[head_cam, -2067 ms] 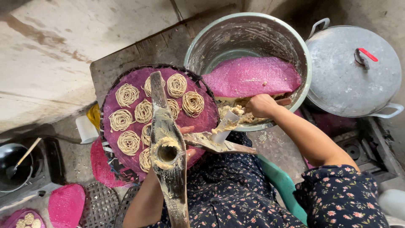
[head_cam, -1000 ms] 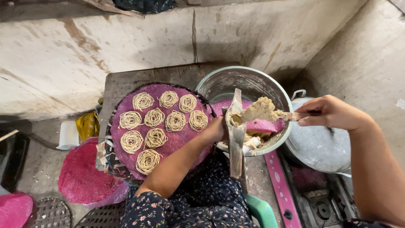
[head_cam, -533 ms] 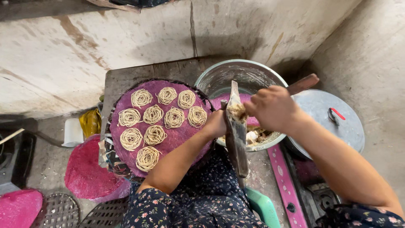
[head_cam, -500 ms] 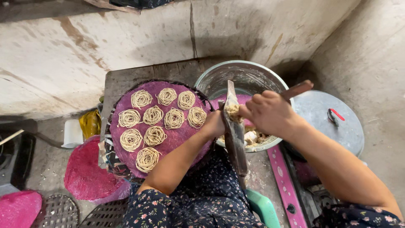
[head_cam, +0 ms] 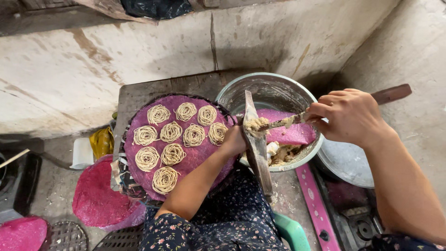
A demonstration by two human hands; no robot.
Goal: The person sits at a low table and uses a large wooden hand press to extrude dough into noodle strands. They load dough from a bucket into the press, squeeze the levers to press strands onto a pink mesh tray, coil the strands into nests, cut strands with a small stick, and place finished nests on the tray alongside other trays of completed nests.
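Right hand (head_cam: 350, 116) clamped on knife (head_cam: 297, 120), blade tip pressing dough (head_cam: 255, 124) into press (head_cam: 256, 144). Left hand (head_cam: 233, 139) wrapped round press just below dough. Best keep press steady, scrape blade clean against rim. Bowl (head_cam: 269, 88) beneath both hands. Noodle tray (head_cam: 139, 179) left of left hand. Earlier: right hand sat over press; now drawn back right.

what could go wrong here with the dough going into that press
Dough could drop off the knife before it gets into the press, since the blade is loaded near its tip. The left hand grips the press close to the blade, so a slip might nick it. The press also leans over the tray edge near the noodle coils, so spilled dough might land on them.
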